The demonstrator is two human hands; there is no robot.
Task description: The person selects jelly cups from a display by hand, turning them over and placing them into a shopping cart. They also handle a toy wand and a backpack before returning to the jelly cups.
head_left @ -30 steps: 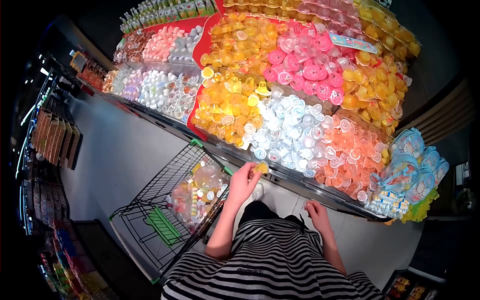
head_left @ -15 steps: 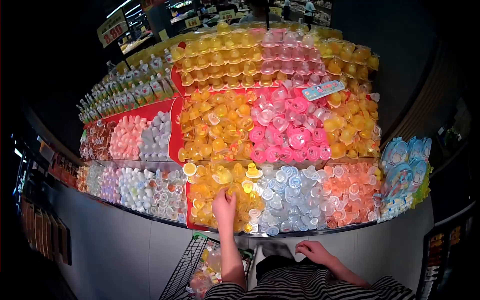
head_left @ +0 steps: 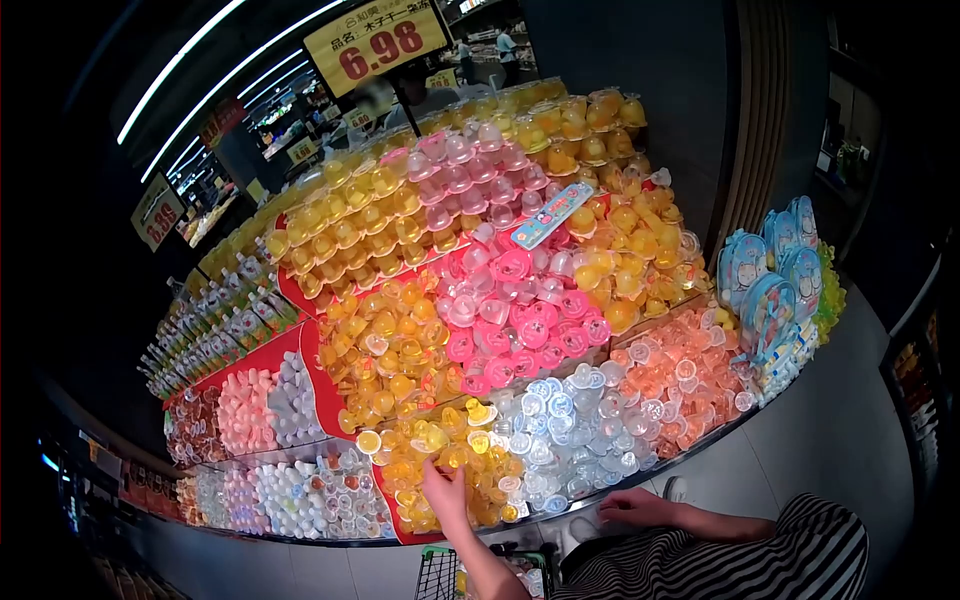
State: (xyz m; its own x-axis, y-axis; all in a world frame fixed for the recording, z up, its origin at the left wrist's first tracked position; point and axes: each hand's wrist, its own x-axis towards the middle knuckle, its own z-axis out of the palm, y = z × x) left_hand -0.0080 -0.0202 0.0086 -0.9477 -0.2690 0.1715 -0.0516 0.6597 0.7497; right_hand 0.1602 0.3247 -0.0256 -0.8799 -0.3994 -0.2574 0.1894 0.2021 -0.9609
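My left hand (head_left: 445, 492) reaches over the shopping cart to the bin of yellow-orange jelly cups (head_left: 408, 498) at the display's front. Its fingertips are at the cups, thumb and forefinger apart, with nothing visibly held. Just beyond them is a yellow duck-shaped cup (head_left: 480, 411). My right hand (head_left: 632, 507) hangs low in front of my body, near the front edge, with its fingers loosely curled together and nothing visible in them. Beside the yellow bin are clear-blue cups (head_left: 570, 430), and farther right orange-pink cups (head_left: 680, 375).
A green-handled shopping cart (head_left: 437, 575) stands below my left arm. Pink cups (head_left: 525, 335) and stacked yellow cups (head_left: 350, 230) rise behind. Blue character bags (head_left: 768, 310) are at the right end. A price sign (head_left: 378, 45) stands above. A person is partly visible behind the display.
The view has turned and tilted, so the display slants and the price sign shows. My left hand remains at the yellow cups. My right hand stays near my body, its fingers closer together.
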